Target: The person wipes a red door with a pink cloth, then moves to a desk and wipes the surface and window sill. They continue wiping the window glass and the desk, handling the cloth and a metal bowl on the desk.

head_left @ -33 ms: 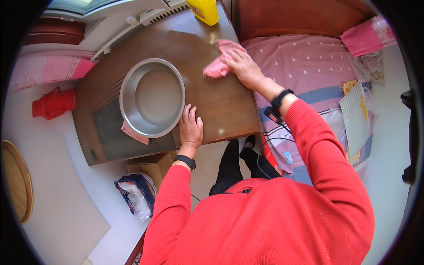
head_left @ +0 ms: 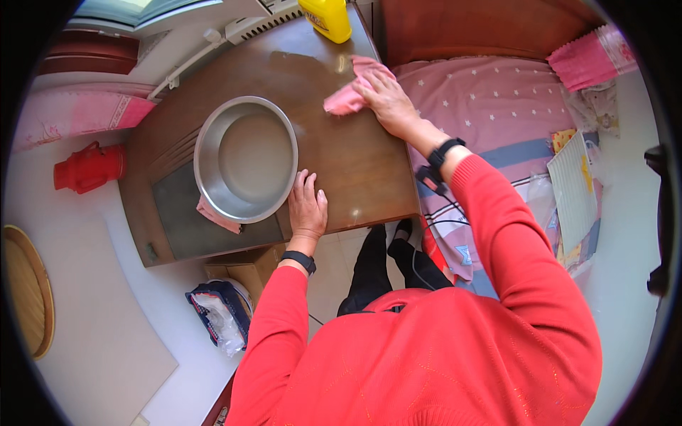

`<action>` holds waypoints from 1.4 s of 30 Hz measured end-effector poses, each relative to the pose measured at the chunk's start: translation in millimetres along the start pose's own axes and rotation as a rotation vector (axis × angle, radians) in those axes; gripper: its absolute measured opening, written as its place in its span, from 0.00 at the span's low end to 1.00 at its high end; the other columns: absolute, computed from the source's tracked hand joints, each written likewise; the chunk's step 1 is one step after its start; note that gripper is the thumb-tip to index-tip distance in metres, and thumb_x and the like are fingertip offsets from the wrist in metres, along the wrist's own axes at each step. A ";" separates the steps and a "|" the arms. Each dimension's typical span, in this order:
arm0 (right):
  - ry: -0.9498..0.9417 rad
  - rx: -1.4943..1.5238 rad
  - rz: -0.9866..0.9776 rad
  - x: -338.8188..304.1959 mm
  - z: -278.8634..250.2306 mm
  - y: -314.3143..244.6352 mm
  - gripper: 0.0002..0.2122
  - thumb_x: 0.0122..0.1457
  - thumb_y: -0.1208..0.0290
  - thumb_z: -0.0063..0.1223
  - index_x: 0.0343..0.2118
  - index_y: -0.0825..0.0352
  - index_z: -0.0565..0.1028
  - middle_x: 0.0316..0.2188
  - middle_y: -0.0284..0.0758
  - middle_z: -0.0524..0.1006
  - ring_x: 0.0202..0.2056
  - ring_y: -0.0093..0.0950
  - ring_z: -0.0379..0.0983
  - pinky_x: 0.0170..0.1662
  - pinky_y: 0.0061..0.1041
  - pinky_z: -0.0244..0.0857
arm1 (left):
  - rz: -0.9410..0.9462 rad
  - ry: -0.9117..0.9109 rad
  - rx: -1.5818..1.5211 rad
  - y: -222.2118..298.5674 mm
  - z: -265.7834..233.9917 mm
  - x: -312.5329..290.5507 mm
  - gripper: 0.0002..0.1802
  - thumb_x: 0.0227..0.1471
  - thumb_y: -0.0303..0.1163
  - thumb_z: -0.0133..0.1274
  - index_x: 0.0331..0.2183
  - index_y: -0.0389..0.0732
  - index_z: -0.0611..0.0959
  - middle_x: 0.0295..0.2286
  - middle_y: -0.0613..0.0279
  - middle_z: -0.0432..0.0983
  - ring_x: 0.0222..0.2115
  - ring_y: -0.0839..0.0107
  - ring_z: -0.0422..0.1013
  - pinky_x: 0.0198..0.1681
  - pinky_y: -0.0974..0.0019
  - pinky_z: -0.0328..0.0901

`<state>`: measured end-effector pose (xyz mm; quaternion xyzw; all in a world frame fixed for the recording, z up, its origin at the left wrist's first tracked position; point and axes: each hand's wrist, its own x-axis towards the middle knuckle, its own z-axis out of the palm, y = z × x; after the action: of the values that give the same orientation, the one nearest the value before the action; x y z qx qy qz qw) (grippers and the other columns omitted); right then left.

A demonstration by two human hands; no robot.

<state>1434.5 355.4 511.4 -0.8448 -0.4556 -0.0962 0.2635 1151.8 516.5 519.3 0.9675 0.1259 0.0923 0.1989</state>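
While the left hand (head_left: 307,208) lies, fingers extended, at four o'clock by the basin (head_left: 208,157), probably for support, the right hand (head_left: 391,108) overlies the pink cloth (head_left: 347,100) on the worktop (head_left: 348,165) at the basin's two o'clock, probably for even pressure; whether its grip pinches is hidden.

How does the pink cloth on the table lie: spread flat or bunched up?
Bunched up: the pink cloth is crumpled under the right hand, with ends sticking out.
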 end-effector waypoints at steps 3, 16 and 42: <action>-0.081 -0.110 0.037 19.8 19.3 -27.8 0.22 0.55 0.72 0.48 0.55 0.64 0.69 0.58 0.46 0.67 0.62 0.46 0.58 0.64 0.45 0.51 | -0.012 -0.011 0.020 -1.2 1.3 -0.8 0.24 0.53 0.30 0.51 0.52 0.39 0.71 0.56 0.52 0.61 0.58 0.49 0.57 0.62 0.51 0.54; -0.204 -0.083 -0.149 8.7 1.0 -7.7 0.21 0.61 0.65 0.46 0.57 0.60 0.69 0.61 0.44 0.64 0.63 0.43 0.57 0.65 0.41 0.50 | -0.011 -0.021 0.055 -1.0 1.8 -1.3 0.25 0.53 0.31 0.52 0.53 0.39 0.71 0.56 0.52 0.60 0.57 0.49 0.57 0.61 0.51 0.54; -0.031 1.287 0.925 -150.7 -117.9 19.0 0.13 0.64 0.67 0.44 0.44 0.69 0.76 0.35 0.40 0.81 0.35 0.31 0.78 0.48 0.29 0.70 | 0.026 -0.034 0.020 -5.3 4.6 -3.8 0.29 0.51 0.34 0.55 0.54 0.40 0.69 0.57 0.53 0.58 0.58 0.48 0.56 0.62 0.48 0.52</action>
<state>1373.8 175.8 543.3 -0.6313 -0.0282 0.3172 0.7071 1148.2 518.4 512.5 0.9725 0.1106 0.0770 0.1899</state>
